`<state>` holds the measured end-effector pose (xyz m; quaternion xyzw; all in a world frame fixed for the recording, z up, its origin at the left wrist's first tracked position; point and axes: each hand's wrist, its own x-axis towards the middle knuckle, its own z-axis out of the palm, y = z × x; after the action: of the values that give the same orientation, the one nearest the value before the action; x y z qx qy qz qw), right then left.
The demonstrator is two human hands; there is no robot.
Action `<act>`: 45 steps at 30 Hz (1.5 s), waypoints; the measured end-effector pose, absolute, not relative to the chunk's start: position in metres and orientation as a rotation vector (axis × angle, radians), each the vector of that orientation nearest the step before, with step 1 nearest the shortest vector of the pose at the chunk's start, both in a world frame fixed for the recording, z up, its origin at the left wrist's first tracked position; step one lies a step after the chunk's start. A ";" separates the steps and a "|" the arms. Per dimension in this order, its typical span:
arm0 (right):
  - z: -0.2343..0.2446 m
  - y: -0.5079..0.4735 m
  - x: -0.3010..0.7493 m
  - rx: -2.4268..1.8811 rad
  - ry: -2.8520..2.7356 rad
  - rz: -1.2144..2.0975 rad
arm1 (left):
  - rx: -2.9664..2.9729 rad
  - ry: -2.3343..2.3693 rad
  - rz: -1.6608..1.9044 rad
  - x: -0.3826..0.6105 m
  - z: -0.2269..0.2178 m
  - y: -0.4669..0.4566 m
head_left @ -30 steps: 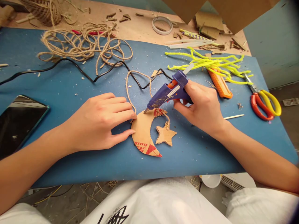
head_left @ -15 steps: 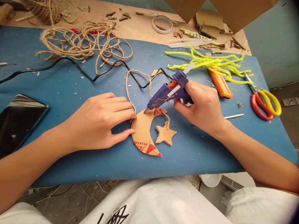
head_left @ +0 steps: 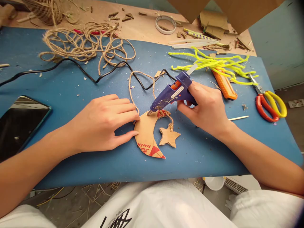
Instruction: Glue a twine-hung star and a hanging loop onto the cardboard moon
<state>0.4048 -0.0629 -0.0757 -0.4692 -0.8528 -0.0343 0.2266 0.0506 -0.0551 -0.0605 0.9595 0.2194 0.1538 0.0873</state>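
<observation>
My right hand [head_left: 206, 106] is wrapped round a blue hot glue gun [head_left: 171, 91] with an orange trigger and a clear glue stick in its back. Its metal nozzle touches, or nearly touches, the upper part of a cardboard crescent moon [head_left: 145, 133] with red print at the lower tip. My left hand [head_left: 109, 123] lies palm down, fingers stretched out and thumb apart, its fingertips at the moon's left edge. A twine loop [head_left: 130, 84] runs up from the moon's top. To the moon's right, a cardboard star [head_left: 169, 136] hangs on a short twine.
A black cord [head_left: 78, 67] crosses the blue mat [head_left: 99, 167] below tangled twine [head_left: 68, 44]. A phone [head_left: 22, 122] lies at left. Yellow-green pipe cleaners [head_left: 209, 61], an orange cutter [head_left: 224, 84] and scissors [head_left: 268, 101] lie at right. A tape roll [head_left: 165, 30] and cardboard scraps are behind.
Hardly anything differs. The whole view has shifted very slightly; both hands, the glue gun and the moon keep their places relative to one another.
</observation>
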 end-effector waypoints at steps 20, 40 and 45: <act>-0.072 -0.063 0.405 -1.303 -2.337 -0.030 | 2.840 0.643 0.460 0.050 -0.062 -0.054; -0.061 -0.067 0.401 -1.411 -2.353 0.127 | 2.843 0.620 0.462 0.049 -0.062 -0.054; -0.059 -0.067 0.400 -1.423 -2.360 0.131 | 2.825 0.635 0.458 0.050 -0.062 -0.053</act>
<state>0.4004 -0.0669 -0.0594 -0.5064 -0.8398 0.0467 0.1899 0.0501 -0.0533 -0.0622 0.9584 0.2153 0.1553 0.1049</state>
